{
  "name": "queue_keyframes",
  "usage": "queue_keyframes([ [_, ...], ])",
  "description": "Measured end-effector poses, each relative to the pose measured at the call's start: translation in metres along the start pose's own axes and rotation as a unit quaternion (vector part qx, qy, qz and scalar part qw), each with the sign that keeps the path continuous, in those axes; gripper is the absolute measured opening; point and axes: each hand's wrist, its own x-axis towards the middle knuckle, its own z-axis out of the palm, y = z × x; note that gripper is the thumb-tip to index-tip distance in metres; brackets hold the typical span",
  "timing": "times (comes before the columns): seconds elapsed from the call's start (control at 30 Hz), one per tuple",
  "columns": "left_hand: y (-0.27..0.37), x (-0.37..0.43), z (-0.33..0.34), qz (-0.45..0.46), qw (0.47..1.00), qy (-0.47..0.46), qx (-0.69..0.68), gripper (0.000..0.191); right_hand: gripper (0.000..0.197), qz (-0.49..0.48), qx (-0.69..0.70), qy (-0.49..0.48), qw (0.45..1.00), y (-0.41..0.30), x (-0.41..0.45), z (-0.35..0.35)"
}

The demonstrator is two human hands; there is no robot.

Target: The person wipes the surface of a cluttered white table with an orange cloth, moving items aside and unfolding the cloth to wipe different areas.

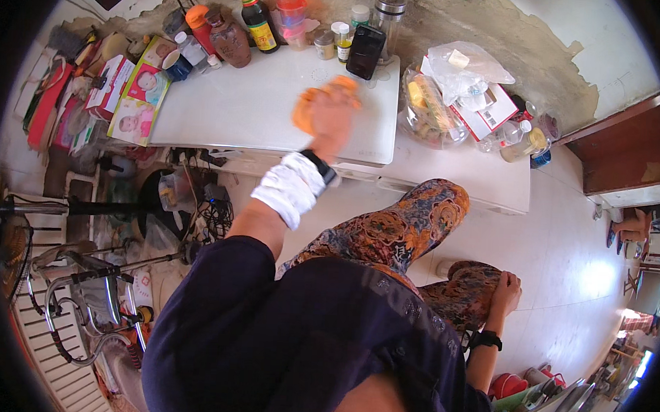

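Note:
My left hand, wearing a dark wristband and a bunched white cuff, presses an orange cloth onto a white glossy tabletop. Part of the cloth is covered by the hand. Just beyond it, a black smartphone leans upright against a clear glass bottle. A small jar and a little bottle of yellow liquid stand beside the phone. My right hand rests on my right knee, over patterned trousers, and holds nothing.
Along the wall stand a dark glass bottle, a brown ceramic jar and stacked plastic cups. Right of the tabletop, a clear plastic container sits near several bottles. A pedestal fan and a metal walking frame are at left.

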Motion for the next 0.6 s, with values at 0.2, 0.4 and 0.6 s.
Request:
queue_keyframes([
  [0.2, 0.052, -0.028, -0.072, 0.226, 0.945, 0.082, -0.219, 0.029, 0.024, -0.037, 0.041, 0.037, 0.998, 0.005, -0.013, 0.004],
  [0.4, -0.062, -0.008, 0.016, 0.140, 0.989, 0.021, -0.031, 0.031, 0.023, -0.020, 0.048, 0.046, 0.998, 0.014, -0.016, 0.005],
  [0.6, -0.137, 0.041, 0.050, -0.152, 0.976, -0.128, -0.087, 0.027, 0.023, -0.007, 0.038, 0.028, 0.999, 0.015, -0.014, 0.006],
])
